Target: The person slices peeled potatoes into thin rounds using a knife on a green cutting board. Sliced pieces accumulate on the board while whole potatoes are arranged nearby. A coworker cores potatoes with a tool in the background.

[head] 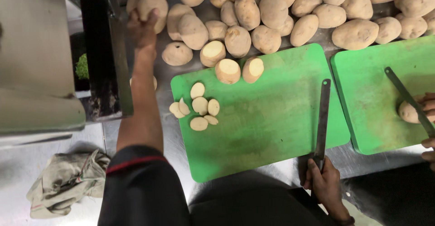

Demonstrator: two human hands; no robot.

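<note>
Landmark: green cutting board.

Left hand reaches past the board's far-left corner, fingers curled around a whole potato at the end of the heap. Right hand at the near edge, fist closed round the handle of a long knife lying over the board's right side.

Done so far, judging by the board: small cut slices on its left side, three trimmed potatoes at its far edge. Left: the heap beyond looks mostly uncut.

Right of it, a second board with another person's hand and knife.

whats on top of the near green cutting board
On the cutting board: potato slices at its left edge, two cut potato halves at the top, a knife. Anything beneath them is covered.
</note>
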